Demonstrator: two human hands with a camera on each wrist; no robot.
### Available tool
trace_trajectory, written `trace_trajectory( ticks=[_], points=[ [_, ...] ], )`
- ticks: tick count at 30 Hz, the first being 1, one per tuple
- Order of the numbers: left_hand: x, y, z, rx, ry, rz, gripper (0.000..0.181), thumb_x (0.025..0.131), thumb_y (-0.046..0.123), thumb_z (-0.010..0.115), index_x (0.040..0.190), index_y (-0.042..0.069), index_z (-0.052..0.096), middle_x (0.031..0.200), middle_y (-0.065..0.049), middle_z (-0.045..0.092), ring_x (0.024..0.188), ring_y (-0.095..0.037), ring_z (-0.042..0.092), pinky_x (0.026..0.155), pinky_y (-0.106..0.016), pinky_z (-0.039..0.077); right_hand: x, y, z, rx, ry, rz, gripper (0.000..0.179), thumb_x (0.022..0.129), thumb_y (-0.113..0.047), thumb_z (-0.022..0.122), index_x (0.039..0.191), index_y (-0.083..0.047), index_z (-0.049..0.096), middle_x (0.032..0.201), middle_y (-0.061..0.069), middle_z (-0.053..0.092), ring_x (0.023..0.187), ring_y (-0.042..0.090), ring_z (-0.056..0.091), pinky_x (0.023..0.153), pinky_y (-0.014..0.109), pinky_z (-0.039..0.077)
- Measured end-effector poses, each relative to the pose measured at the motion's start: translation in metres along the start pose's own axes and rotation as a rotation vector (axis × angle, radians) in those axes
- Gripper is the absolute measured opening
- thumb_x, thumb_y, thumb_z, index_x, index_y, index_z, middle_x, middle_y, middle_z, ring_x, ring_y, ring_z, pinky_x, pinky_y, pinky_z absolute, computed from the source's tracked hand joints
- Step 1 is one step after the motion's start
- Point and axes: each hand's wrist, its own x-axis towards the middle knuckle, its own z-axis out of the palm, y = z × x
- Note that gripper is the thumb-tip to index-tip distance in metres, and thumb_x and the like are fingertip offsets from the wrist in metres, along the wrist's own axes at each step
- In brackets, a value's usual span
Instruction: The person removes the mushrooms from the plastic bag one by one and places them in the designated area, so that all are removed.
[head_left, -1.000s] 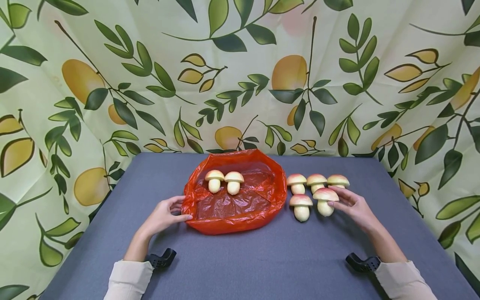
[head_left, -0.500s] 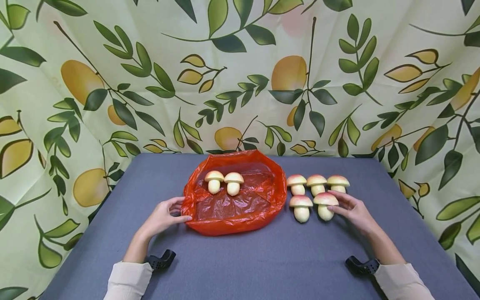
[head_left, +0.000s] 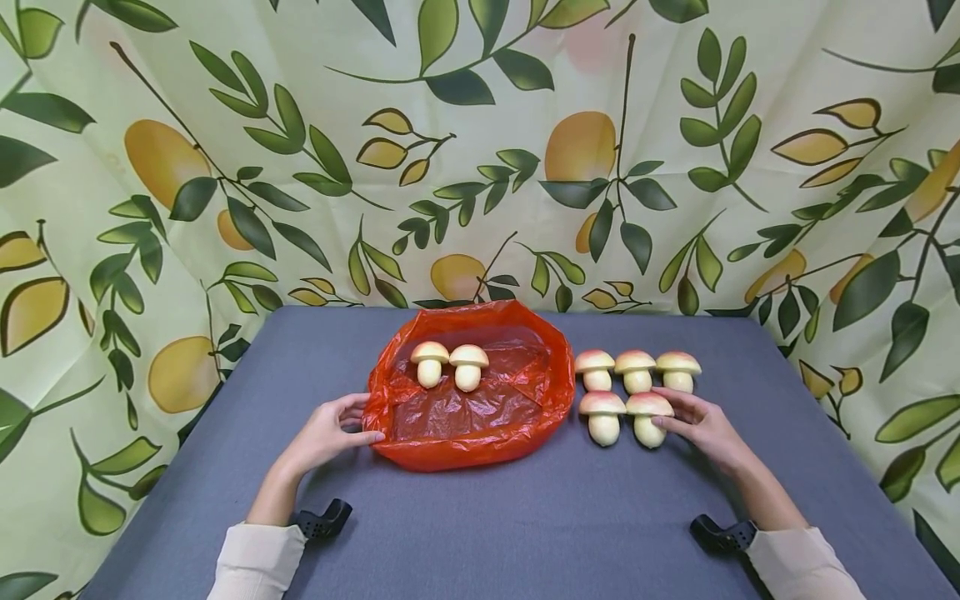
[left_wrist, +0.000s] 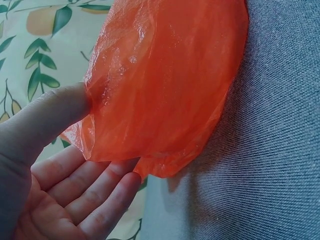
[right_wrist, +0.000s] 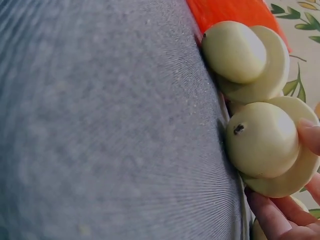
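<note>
My left hand holds the left end of a red plastic bag, its thumb at the bag's edge and its fingers around the side. The bag lies spread with its mouth wide and its rim rolled down. Two mushrooms with pale caps, a left one and a right one, stand in it. My right hand grips a mushroom with a pinkish cap, thumb on the cap's edge and fingers beneath. That mushroom is right beside another front mushroom.
Behind these two, a back row holds three more mushrooms: a left one, a middle one and a right one. The grey cloth-covered table ends at a leaf-and-fruit patterned curtain.
My right hand has brought its mushroom slightly down and toward me, level with the other front mushroom and apart from the back row. My left hand and the bag stay put.
</note>
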Motion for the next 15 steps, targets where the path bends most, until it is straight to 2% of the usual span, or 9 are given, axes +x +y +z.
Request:
trace_trajectory(
  ticks=[9,15],
  points=[
    [0.0002,0.0005,0.0001,-0.008,-0.001,0.002,0.062,0.082,0.016,0.077,0.131,-0.011,0.049,0.125,-0.03,0.06,0.11,-0.038,0.064,0.095,-0.047,0.054,0.002,-0.0007,-0.0018,-0.025,-0.028,0.0,0.052,0.092,-0.009,0.064,0.136,0.01,0.045,0.109,-0.04,0.056,0.099,-0.022,0.053,0.075,0.004,0.045],
    [-0.0005,0.0009,0.0,-0.005,-0.007,0.006,0.062,0.082,0.017,0.076,0.131,-0.01,0.049,0.125,-0.029,0.06,0.11,-0.038,0.064,0.094,-0.047,0.055,0.0023,0.0001,-0.0007,-0.062,-0.009,0.005,0.055,0.091,-0.012,0.064,0.137,0.01,0.044,0.11,-0.043,0.052,0.098,-0.023,0.051,0.076,0.003,0.044]
  ],
)
